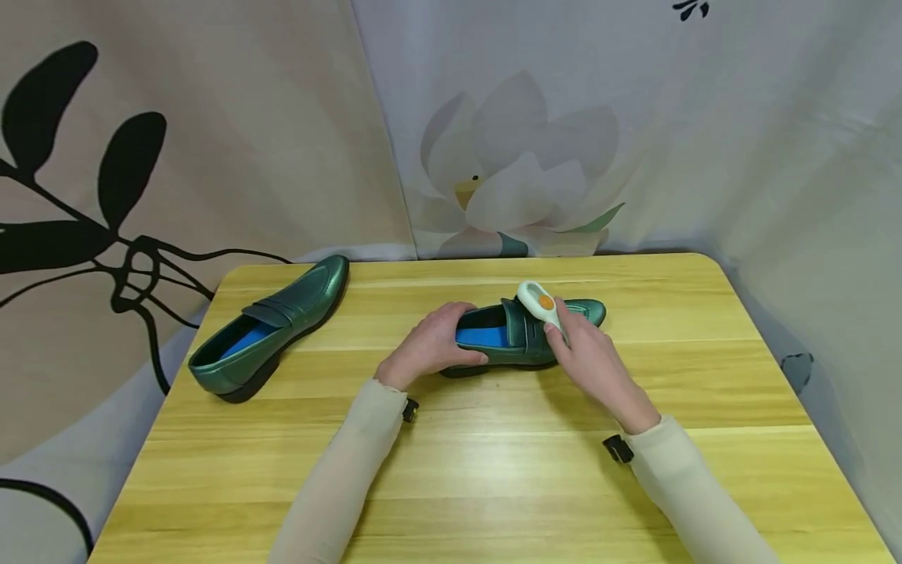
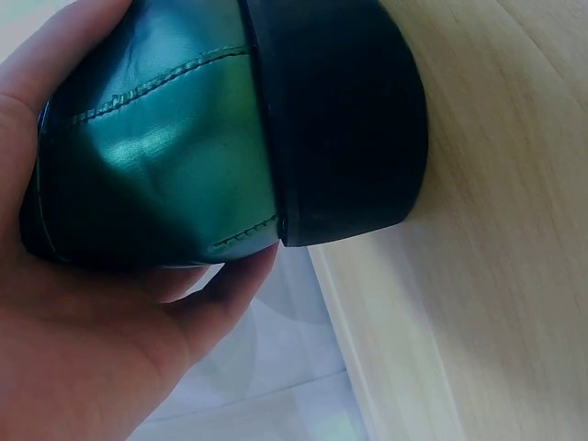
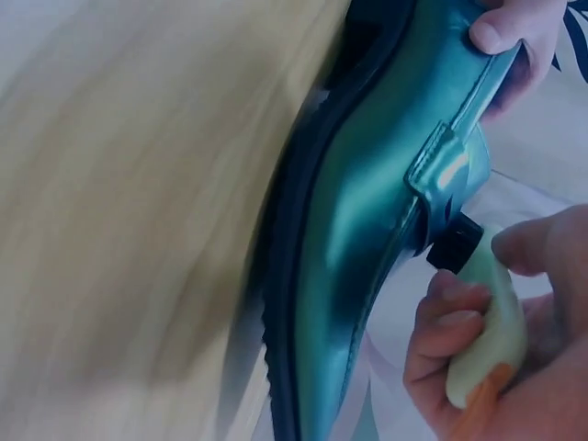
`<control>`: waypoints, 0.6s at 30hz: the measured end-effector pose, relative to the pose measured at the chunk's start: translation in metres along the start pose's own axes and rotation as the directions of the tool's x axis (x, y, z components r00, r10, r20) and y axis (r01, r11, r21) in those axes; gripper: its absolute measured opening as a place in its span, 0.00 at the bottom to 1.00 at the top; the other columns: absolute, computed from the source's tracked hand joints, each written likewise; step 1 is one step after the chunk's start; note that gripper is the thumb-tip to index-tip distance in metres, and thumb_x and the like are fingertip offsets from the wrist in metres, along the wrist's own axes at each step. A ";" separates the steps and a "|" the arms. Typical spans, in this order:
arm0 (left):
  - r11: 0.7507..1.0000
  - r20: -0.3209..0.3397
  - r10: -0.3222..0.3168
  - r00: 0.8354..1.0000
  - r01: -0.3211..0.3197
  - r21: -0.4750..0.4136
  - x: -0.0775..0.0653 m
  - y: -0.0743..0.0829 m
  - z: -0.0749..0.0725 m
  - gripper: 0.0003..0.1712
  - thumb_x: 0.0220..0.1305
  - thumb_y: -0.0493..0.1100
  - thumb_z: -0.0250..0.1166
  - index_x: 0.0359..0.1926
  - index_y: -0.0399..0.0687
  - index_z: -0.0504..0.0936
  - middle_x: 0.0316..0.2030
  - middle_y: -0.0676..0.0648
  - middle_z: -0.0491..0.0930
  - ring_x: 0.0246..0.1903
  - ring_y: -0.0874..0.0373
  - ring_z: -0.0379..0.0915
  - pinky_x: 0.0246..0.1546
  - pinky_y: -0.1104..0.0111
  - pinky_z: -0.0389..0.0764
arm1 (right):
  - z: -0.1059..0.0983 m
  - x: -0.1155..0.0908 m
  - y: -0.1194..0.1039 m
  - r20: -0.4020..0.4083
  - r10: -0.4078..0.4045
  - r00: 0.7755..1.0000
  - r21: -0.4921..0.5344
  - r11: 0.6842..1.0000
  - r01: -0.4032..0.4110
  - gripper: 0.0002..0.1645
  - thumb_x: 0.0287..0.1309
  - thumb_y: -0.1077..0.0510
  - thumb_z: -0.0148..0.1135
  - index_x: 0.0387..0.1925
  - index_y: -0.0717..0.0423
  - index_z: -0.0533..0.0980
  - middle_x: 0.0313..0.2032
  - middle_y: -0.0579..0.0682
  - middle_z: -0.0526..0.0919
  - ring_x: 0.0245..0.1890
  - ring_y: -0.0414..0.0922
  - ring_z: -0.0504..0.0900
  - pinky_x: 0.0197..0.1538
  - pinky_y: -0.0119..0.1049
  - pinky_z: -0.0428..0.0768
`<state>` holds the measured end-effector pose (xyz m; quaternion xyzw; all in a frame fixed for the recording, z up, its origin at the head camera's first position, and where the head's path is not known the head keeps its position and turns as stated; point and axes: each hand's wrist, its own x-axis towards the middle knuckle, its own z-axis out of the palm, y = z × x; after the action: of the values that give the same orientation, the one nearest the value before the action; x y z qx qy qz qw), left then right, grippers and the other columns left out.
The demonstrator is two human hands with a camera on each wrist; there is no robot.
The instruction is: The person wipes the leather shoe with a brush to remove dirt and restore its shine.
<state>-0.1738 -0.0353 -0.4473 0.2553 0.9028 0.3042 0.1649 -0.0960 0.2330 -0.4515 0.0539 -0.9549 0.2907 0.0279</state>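
Green leather, smooth and glossy: one loafer (image 1: 521, 356), sole down on the wooden table (image 1: 458, 486), about one o'clock from its middle, toe to three o'clock, heel to nine. Likeliest trouble, as a judgement: a swing of the unheld toe towards twelve or six o'clock, caused by a sideways push near the strap (image 1: 517, 323), with only the heel end as anchor and a smooth surface underneath. Also possible: a snag of the white tool (image 1: 533, 300) by its dark tip (image 3: 457, 243) under the strap's edge, from too flat an angle, or a scuff from too hard a press. Unclear in the right wrist view: tip touching the strap or just beside it. Could lose hold of the tool too, given so rounded a handle.

Grips the heel end with the left hand (image 1: 433, 337), thumb along the near wall, fingers over the far side, beside the blue insole (image 1: 481, 337). Pinches the tool with the right hand (image 1: 592, 360), fingers curled round the handle, rounded end aimed at eleven o'clock, orange spot (image 1: 546, 301) uncovered. Extends the left forearm from seven o'clock and the right from five, both in pale sleeves (image 1: 352, 462). At nine o'clock from the held shoe, well apart: a matching loafer (image 1: 306, 301), toe between one and two o'clock.
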 end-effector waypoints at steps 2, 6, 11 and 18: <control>1.000 -0.002 0.003 1.000 -0.003 0.000 0.000 0.000 0.000 0.51 0.55 0.58 0.80 0.74 0.45 0.68 0.69 0.44 0.71 0.61 0.47 0.70 0.64 0.51 0.73 | 0.001 0.005 -0.003 -0.011 -0.010 1.000 0.007 1.000 0.010 0.38 0.82 0.45 0.44 0.79 0.65 0.56 0.68 0.67 0.72 0.59 0.61 0.77 0.56 0.61 0.77; 1.000 0.002 0.010 1.000 -0.010 0.002 0.001 0.000 -0.001 0.51 0.55 0.59 0.80 0.74 0.45 0.68 0.69 0.44 0.71 0.61 0.47 0.70 0.64 0.51 0.73 | 0.002 -0.004 -0.006 -0.044 -0.015 0.999 0.034 0.999 0.016 0.33 0.80 0.48 0.51 0.72 0.68 0.64 0.53 0.65 0.81 0.43 0.57 0.82 0.44 0.54 0.81; 1.000 -0.006 0.002 1.000 -0.002 0.007 0.000 0.000 -0.002 0.52 0.54 0.58 0.80 0.74 0.45 0.68 0.70 0.44 0.71 0.62 0.47 0.70 0.65 0.51 0.72 | 0.001 -0.014 -0.005 -0.079 -0.050 0.996 0.050 0.997 0.054 0.28 0.77 0.51 0.57 0.65 0.67 0.69 0.39 0.56 0.80 0.30 0.49 0.75 0.32 0.43 0.75; 1.000 0.000 0.002 1.000 -0.002 -0.001 0.001 0.000 0.000 0.51 0.55 0.58 0.80 0.74 0.44 0.68 0.69 0.43 0.71 0.61 0.47 0.70 0.64 0.51 0.73 | 0.001 0.015 -0.010 -0.112 -0.056 0.992 -0.013 0.998 0.055 0.30 0.79 0.43 0.53 0.68 0.61 0.74 0.47 0.58 0.85 0.37 0.52 0.80 0.36 0.51 0.79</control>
<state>-0.1747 -0.0344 -0.4475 0.2564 0.9024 0.3047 0.1646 -0.1093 0.2232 -0.4455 0.0638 -0.9514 0.2877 0.0898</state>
